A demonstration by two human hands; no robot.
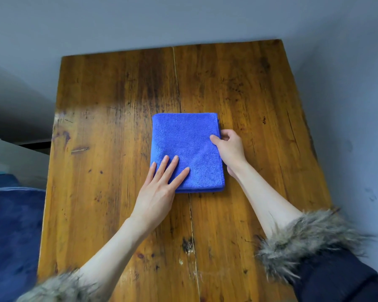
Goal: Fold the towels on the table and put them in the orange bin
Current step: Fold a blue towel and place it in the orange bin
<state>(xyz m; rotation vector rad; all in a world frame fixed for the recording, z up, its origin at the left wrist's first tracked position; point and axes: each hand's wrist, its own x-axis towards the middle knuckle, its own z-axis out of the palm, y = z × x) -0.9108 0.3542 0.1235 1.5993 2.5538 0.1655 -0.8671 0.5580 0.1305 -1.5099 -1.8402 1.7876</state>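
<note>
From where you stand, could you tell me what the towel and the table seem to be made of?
Towel: blue, likely microfibre terry; its surface shows a fine, matte nap. Table: wooden planks, probably varnished; grain, dark stains, a seam and a glossy glare patch show.

A wooden table (118, 105) fills the middle of the view, its top made of wide amber-brown planks with a long seam (176, 83) running from the far edge toward the near one. The wood is worn, with dark stains, scratches and small knots, and a pale patch of glare (92, 110) lies on its left side. Behind and to the right stands a plain grey-blue wall (183, 20), lightly scuffed low on the right. At the left, the wall falls into shadow above a white ledge (11, 153). Below that, beside the table's left edge, sits a dark blue upholstered seat (11, 225). The light is soft and even
</note>
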